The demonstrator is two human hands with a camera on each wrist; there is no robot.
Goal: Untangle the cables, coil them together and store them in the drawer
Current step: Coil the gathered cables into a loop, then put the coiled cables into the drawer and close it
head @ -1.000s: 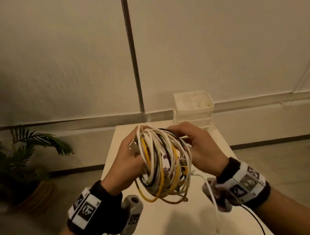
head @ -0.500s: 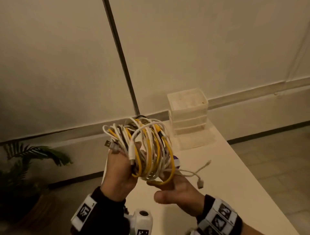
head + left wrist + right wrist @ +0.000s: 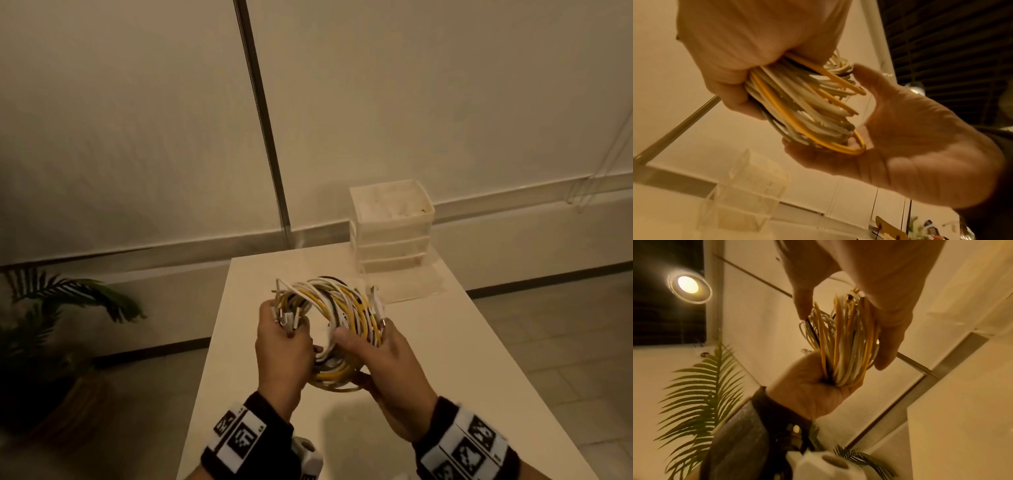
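Observation:
A coil of white, yellow and dark cables [image 3: 337, 310] hangs in the air above the white table [image 3: 462, 377]. My left hand [image 3: 281, 346] grips its left side in a fist, with several plugs sticking out above the knuckles. My right hand [image 3: 385, 359] holds the right side, thumb on top and fingers underneath. In the left wrist view the left hand [image 3: 756, 48] clenches the cable coil [image 3: 801, 105] and the right hand [image 3: 900, 138] cups it. In the right wrist view the cable coil [image 3: 842, 345] sits between the left hand [image 3: 813, 386] and the right hand [image 3: 885, 305].
A clear plastic drawer unit [image 3: 392, 236] with three stacked drawers stands at the table's far end, its lowest drawer pulled out towards me. A potted palm [image 3: 51, 325] stands on the floor to the left. A wall runs behind the table.
The coil has come down from the raised left hand to between both hands over the table. The right hand has moved up from below and taken hold of it; the dangling white end no longer hangs loose.

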